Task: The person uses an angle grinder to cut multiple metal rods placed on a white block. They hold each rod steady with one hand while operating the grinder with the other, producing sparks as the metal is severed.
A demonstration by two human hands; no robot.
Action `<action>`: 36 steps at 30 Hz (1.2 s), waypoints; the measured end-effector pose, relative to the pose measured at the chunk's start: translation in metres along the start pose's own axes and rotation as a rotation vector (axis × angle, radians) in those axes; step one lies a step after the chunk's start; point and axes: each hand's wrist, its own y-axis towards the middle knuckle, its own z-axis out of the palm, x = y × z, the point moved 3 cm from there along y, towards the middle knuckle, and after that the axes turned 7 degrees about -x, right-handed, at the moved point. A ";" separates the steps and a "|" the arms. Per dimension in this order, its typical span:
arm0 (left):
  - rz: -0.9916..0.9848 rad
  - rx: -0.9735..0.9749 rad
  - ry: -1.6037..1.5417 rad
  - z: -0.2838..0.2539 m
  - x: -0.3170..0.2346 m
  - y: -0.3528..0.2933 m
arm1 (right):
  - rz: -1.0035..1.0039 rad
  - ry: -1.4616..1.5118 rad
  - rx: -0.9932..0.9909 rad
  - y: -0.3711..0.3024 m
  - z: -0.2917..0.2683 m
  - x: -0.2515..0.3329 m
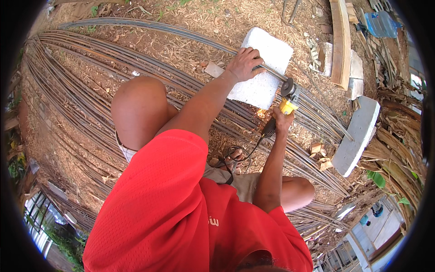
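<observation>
My left hand [245,65] is closed around steel rebar [217,44] where it crosses a pale block [268,43]. In my right hand [283,119] is a yellow angle grinder [287,106], its dark disc [287,86] at the rebar just right of the block. Orange sparks [262,113] show below the block, left of the grinder. A black cord [254,149] runs from the grinder down toward my foot [234,158]. Whether the disc bites into the bar is too small to tell.
Many long rusty bars [90,63] fan across the ground under and beside my legs. At the right, a grey slab [355,136] lies by the bar ends. Beyond are a wooden plank [340,45], a blue plastic bottle [381,24] and dry leaves [394,149].
</observation>
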 end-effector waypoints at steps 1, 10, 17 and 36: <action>0.009 -0.022 -0.008 -0.001 0.000 0.000 | -0.035 -0.002 0.005 0.001 0.000 0.002; 0.009 -0.025 -0.004 -0.001 -0.001 0.000 | 0.012 0.022 0.027 -0.009 -0.002 0.003; 0.011 -0.025 0.001 -0.001 -0.001 0.000 | 0.044 -0.202 -0.037 -0.016 -0.006 -0.011; 0.009 -0.003 0.017 0.000 0.000 0.000 | 0.074 -0.075 -0.003 -0.016 -0.003 0.018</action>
